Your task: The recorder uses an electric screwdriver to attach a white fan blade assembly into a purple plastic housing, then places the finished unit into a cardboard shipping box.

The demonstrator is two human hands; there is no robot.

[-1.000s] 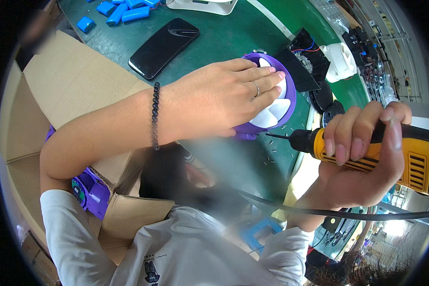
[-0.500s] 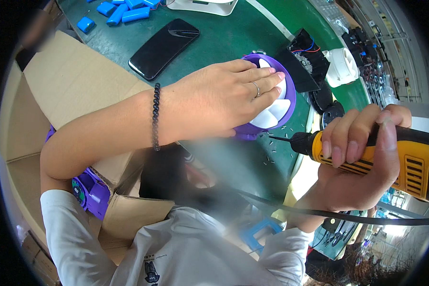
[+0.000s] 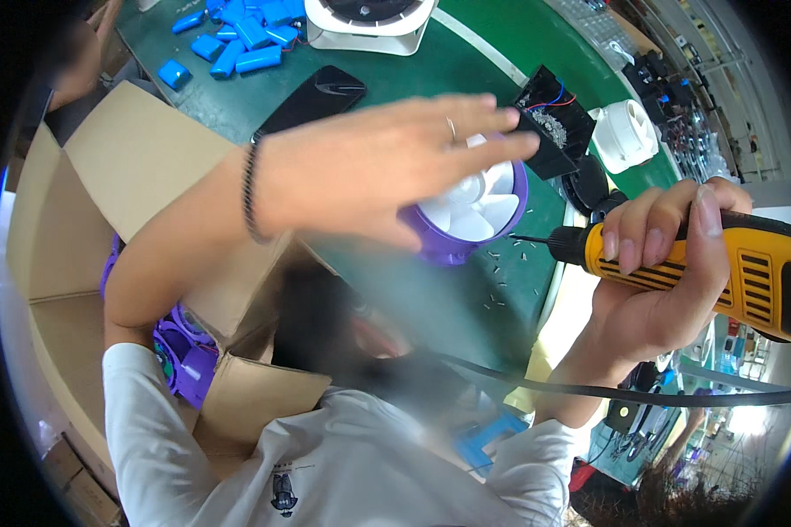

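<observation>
My left hand (image 3: 360, 176), slightly smeared by motion, hovers palm down with fingers stretched and apart over a round purple fan housing (image 3: 444, 246). White fan blades (image 3: 473, 224) show inside it, partly covered by the hand. My right hand (image 3: 664, 255) is wrapped round a yellow and black electric screwdriver (image 3: 756, 272). Its thin bit points left, close to the right edge of the housing; whether they touch I cannot tell. Small loose screws (image 3: 498, 283) lie scattered on the green table beside the housing.
Beyond the housing stand a black box of screws (image 3: 545, 158) and a white round part (image 3: 624, 136). A black phone-like slab (image 3: 312, 101), blue battery packs (image 3: 228, 57) and a white fan unit (image 3: 378, 39) lie farther back. A cardboard box (image 3: 61, 220) with purple parts sits left; a cable (image 3: 642, 397) crosses low right.
My left hand has come up off the fan blades, its fingers spreading. The purple housing sits slightly lower and farther left in view. My right hand still grips the screwdriver in nearly the same place.
</observation>
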